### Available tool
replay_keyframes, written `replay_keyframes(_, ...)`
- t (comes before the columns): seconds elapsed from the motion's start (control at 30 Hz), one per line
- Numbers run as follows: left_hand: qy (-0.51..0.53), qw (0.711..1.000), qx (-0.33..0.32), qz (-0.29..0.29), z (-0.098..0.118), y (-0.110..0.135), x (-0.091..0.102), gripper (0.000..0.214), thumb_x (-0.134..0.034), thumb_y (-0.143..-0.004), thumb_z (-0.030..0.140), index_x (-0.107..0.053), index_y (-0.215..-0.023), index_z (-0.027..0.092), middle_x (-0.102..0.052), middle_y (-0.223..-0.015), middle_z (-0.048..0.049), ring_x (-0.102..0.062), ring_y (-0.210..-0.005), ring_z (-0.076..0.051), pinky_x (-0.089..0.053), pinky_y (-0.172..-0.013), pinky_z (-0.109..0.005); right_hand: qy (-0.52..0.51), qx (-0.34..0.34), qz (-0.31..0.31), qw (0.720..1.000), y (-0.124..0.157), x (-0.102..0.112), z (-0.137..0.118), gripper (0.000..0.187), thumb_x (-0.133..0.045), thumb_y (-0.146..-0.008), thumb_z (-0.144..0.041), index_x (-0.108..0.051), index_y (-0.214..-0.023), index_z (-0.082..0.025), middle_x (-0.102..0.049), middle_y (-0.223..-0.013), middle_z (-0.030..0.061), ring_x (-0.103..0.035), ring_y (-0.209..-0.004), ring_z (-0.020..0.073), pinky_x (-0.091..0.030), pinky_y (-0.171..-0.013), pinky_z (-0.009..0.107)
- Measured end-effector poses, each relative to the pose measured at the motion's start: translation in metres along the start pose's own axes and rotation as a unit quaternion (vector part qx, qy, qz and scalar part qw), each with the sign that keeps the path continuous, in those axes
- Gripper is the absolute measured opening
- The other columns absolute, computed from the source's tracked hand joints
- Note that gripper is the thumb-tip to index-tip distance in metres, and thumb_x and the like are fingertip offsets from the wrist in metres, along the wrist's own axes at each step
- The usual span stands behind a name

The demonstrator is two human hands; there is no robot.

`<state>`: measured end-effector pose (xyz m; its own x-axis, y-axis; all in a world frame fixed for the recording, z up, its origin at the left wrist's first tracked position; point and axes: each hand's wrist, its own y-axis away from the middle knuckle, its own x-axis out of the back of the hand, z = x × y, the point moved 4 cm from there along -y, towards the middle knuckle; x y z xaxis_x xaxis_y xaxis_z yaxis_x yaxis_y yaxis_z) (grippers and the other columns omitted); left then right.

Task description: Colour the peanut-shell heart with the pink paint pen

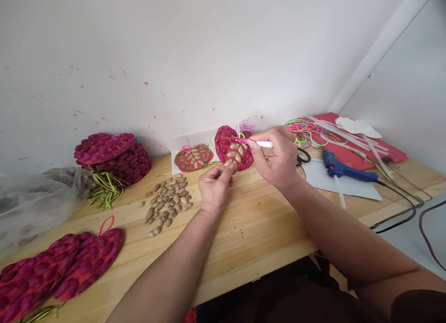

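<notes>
My left hand (215, 183) pinches the lower edge of a red heart-shaped piece (232, 149) covered with peanut shells and holds it tilted up above the wooden table (251, 230). My right hand (277, 158) grips a small brush with a white handle (259, 143). Its pink tip touches the upper part of the heart. Some shells on the heart are painted magenta, others are still tan.
A pile of loose peanut shells (167, 204) lies left of my hands. Another unpainted heart (193, 157) rests on white paper. Painted hearts are stacked at the back left (111, 156) and front left (62, 267). A cup of pink paint (246, 127), a blue glue gun (344, 171), coloured cords (304, 130) and glue sticks lie to the right.
</notes>
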<state>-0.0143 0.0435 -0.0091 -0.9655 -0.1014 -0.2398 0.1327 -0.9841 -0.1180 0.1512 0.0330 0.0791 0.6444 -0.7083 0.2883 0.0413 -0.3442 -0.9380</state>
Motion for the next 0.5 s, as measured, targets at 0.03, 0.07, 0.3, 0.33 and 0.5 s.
replay_keyframes(0.03, 0.001, 1.0, 0.003, 0.0, -0.0002, -0.0001, 0.0, 0.03, -0.085, -0.073, 0.042, -0.071, -0.061, 0.018, -0.063, -0.054, -0.0006, -0.053, -0.049, -0.011, -0.042, -0.05, -0.024, 0.0, 0.0, 0.002, 1.0, -0.0001, 0.0004, -0.0002, 0.007, -0.07, -0.095, -0.025, -0.068, -0.088, -0.024, -0.076, -0.081, 0.0015, -0.067, -0.084, 0.0214, -0.047, -0.08, 0.041)
replay_keyframes(0.07, 0.002, 1.0, 0.005, 0.0, -0.0007, -0.0002, 0.0, 0.03, -0.085, -0.073, 0.042, -0.072, -0.062, 0.018, -0.064, -0.054, -0.0006, -0.053, -0.049, -0.011, -0.042, -0.05, -0.024, 0.0, -0.001, 0.004, 1.0, -0.0001, 0.0007, -0.0005, 0.007, -0.07, -0.095, -0.025, -0.068, -0.088, -0.024, -0.076, -0.081, 0.0015, -0.067, -0.085, 0.0214, -0.047, -0.081, 0.041)
replay_keyframes(0.3, -0.003, 1.0, 0.007, 0.002, -0.0035, -0.0011, 0.0006, 0.031, -0.085, -0.074, 0.043, -0.071, -0.061, 0.018, -0.065, -0.056, -0.001, -0.053, -0.05, -0.01, -0.042, -0.052, -0.024, -0.007, 0.0, -0.011, 1.0, 0.0007, -0.0012, -0.0007, 0.007, -0.068, -0.096, -0.026, -0.068, -0.089, -0.024, -0.076, -0.081, 0.0018, -0.067, -0.084, 0.0212, -0.047, -0.081, 0.04)
replay_keyframes(0.33, 0.002, 1.0, 0.011, 0.005, -0.0033, -0.001, 0.0006, 0.031, -0.085, -0.073, 0.043, -0.071, -0.061, 0.018, -0.065, -0.056, -0.0009, -0.053, -0.05, -0.011, -0.042, -0.052, -0.024, -0.003, 0.001, -0.007, 1.0, 0.0005, -0.0007, 0.0002, 0.007, -0.068, -0.096, -0.026, -0.068, -0.089, -0.024, -0.076, -0.081, 0.0016, -0.066, -0.084, 0.0214, -0.047, -0.081, 0.04)
replay_keyframes(0.5, 0.037, 0.999, 0.036, 0.012, -0.0025, -0.0005, -0.001, 0.033, -0.087, -0.069, 0.043, -0.069, -0.059, 0.018, -0.064, -0.057, -0.0007, -0.053, -0.05, -0.01, -0.042, -0.05, -0.023, -0.011, -0.031, 0.003, 0.999, -0.0001, 0.0012, 0.0075, 0.008, -0.067, -0.096, -0.029, -0.067, -0.089, -0.025, -0.075, -0.083, 0.0026, -0.066, -0.085, 0.023, -0.048, -0.082, 0.042)
